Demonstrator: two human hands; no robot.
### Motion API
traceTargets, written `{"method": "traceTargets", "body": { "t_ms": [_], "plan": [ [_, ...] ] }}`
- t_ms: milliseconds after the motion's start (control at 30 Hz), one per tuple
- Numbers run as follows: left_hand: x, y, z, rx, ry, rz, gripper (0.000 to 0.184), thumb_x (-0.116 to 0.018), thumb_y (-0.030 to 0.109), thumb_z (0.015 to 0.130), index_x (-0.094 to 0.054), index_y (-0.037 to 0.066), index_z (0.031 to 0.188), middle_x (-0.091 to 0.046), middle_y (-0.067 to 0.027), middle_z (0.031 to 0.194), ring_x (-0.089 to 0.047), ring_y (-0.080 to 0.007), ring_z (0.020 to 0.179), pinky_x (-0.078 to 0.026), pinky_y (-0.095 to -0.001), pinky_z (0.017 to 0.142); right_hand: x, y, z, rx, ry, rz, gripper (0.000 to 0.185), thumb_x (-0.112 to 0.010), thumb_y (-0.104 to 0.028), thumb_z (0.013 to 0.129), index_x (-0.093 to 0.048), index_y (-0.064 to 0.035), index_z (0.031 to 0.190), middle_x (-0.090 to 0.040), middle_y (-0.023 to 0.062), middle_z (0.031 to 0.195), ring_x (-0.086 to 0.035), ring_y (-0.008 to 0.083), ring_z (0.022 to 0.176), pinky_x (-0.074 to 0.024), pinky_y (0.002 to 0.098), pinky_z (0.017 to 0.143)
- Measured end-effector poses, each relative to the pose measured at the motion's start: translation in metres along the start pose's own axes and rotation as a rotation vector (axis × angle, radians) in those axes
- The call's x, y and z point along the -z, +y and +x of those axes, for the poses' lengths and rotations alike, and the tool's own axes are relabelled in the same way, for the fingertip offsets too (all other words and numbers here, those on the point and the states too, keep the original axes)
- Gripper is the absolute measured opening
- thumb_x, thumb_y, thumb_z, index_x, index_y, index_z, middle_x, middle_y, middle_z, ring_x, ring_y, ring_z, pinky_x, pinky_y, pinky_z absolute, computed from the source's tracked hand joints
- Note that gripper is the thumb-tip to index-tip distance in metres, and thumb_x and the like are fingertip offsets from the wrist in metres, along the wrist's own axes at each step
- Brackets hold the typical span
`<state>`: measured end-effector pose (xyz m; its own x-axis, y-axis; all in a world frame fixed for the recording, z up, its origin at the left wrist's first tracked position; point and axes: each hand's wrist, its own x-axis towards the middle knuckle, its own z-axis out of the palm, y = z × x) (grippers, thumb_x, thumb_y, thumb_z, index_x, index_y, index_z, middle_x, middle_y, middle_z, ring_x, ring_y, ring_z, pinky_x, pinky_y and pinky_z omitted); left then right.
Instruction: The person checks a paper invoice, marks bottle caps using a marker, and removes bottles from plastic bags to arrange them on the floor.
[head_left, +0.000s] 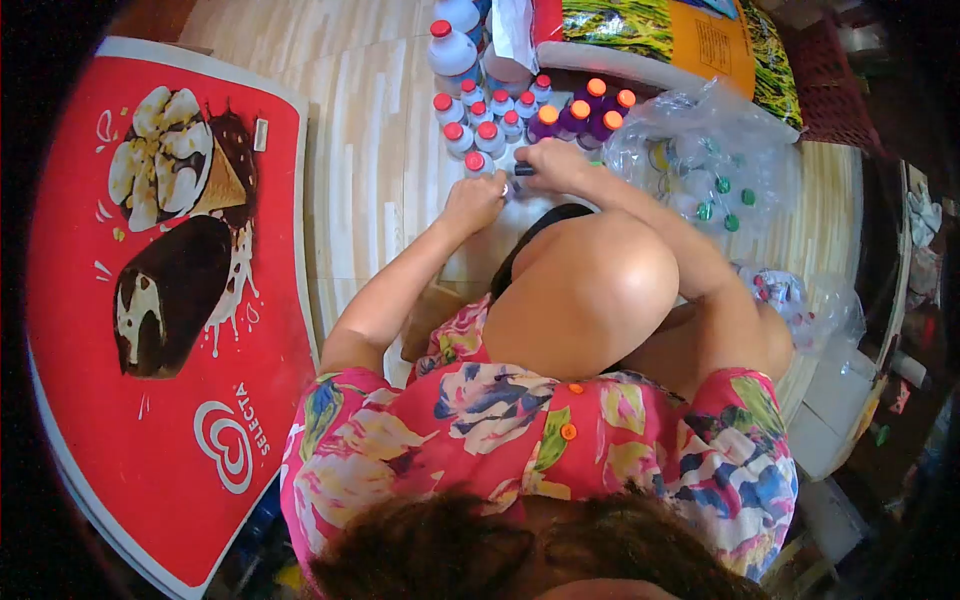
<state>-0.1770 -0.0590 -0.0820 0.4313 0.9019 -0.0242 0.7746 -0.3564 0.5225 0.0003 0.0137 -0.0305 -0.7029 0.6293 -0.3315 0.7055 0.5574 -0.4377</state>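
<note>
My left hand point(474, 204) is closed, its fingertips near the front red-capped bottle point(478, 163). What it holds is partly hidden and too small to make out. My right hand point(556, 166) comes in from the other side, closed on a small black object point(523, 170) that sticks out towards my left hand. The two hands are close together over the floor, just beyond my raised knee. Behind them stand several small white bottles with red caps point(487, 131). Several purple bottles with orange caps point(575, 116) stand beyond my right hand.
Larger red-capped bottles point(450, 52) stand at the back. To the right lies a clear plastic bag point(690, 150) of green-capped bottles, with another plastic bundle point(800, 300) nearer. A red ice-cream freezer lid point(205, 430) fills the left. A yellow-orange printed package point(700, 40) lies at the back right.
</note>
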Motion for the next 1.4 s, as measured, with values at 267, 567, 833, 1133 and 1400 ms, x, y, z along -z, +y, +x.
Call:
{"method": "traceTargets", "body": {
  "t_ms": [267,567,833,1133,1400],
  "plan": [
    [-0.027,-0.012,-0.006,0.186,0.038,-0.024,0.016,-0.054,0.016,0.078,-0.047,0.004,0.086,-0.059,-0.0199,0.075,-0.06,-0.038,0.068,-0.047,-0.048,0.06,-0.049,0.003,0.006,0.025,0.138,-0.014,0.03,-0.066,-0.016,0.07,-0.053,-0.0076,0.095,-0.061,0.0146,0.076,-0.061,0.0329,0.071,-0.0475,0.0442,0.059],
    [0.04,0.062,0.029,-0.166,0.242,-0.028,0.022,-0.051,0.0,0.071,-0.055,-0.001,0.093,-0.058,-0.018,0.081,-0.059,-0.0345,0.075,-0.048,-0.0427,0.069,0.091,0.043,-0.079,-0.13,0.125,-0.316,0.019,-0.063,-0.009,0.064,-0.062,-0.0056,0.082,-0.063,0.0155,0.079,-0.063,0.0329,0.077,-0.0505,0.0441,0.064],
    [-0.044,0.151,0.14,-0.215,-0.365,-0.097,0.025,-0.049,0.006,0.074,-0.061,0.0,0.094,-0.06,-0.0217,0.095,-0.057,-0.0367,0.094,-0.045,-0.0433,0.081,0.071,0.128,-0.216,-0.604,-0.1,-0.089,0.026,-0.066,-0.01,0.06,-0.063,-0.0041,0.086,-0.063,0.0177,0.084,-0.061,0.0341,0.081,-0.0487,0.0442,0.069],
    [-0.13,0.202,0.165,-0.384,-0.349,-0.266,0.051,-0.065,0.022,0.07,-0.049,0.01,0.117,-0.052,-0.019,0.107,-0.053,-0.0376,0.098,-0.044,-0.0439,0.083,0.007,0.179,-0.234,-0.561,0.12,-0.059,0.023,-0.062,-0.01,0.063,-0.062,-0.0056,0.086,-0.063,0.0176,0.084,-0.062,0.034,0.078,-0.0486,0.0438,0.067],
    [-0.134,0.223,0.176,-0.554,-0.249,-0.14,0.037,-0.065,0.017,0.067,-0.055,0.008,0.101,-0.053,-0.0146,0.097,-0.057,-0.0347,0.086,-0.047,-0.0433,0.072,0.031,0.179,-0.256,-0.715,0.007,0.185,0.018,-0.062,-0.006,0.057,-0.062,-0.0035,0.074,-0.062,0.0156,0.072,-0.061,0.0328,0.069,-0.047,0.0423,0.059]
  ]
}}
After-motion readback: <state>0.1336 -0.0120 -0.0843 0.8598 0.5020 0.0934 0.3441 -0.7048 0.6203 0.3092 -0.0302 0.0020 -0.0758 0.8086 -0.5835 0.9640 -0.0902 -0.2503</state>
